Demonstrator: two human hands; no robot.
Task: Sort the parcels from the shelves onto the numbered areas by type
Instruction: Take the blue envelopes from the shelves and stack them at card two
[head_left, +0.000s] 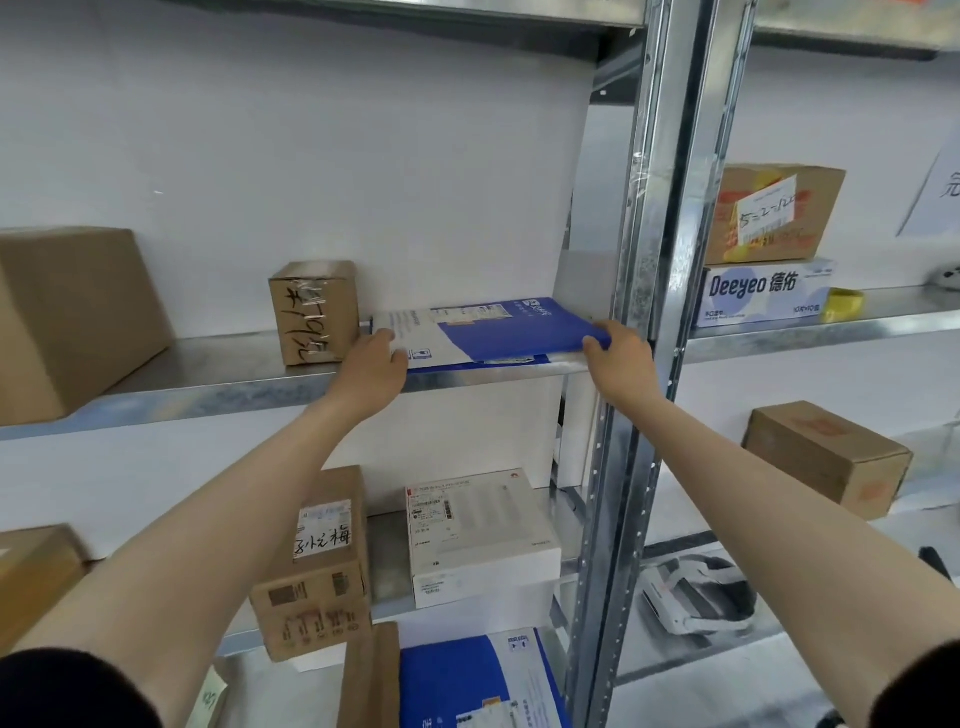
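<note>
Head view: a person stands at a steel rack, both bare arms reaching up to the middle shelf (208, 384).
Parcel in hand: flat parcel (493, 332), blue and white, thin, lying flat on that shelf with its near edge at the shelf lip.
Position: between a small box (314, 312) with handwriting on its left and the steel post (639, 260) on its right, just beside both.
Left hand (376, 364): at the white near-left corner, fingers curled over the edge, gripping it.
Right hand (615, 353): at the blue near-right corner, thumb on top, pinching it, knuckles close to the post.
Step, as I read it: taking this parcel off the shelf to carry it away.
Destination: numbered areas not in view.
Doing it well: draw it straight toward the body, both corners rising together, so the thin thing does not sag or fold in the middle.
Watch left: the small box looks close enough to be nudged, so pull out rather than sideways.
Watch right: clear the post before turning.
Type cue: a second flat parcel (467, 680) in the same colours lies low in the rack and probably belongs to the same area.
Progress: several boxes sit on the shelves, so plenty seems left.
</note>
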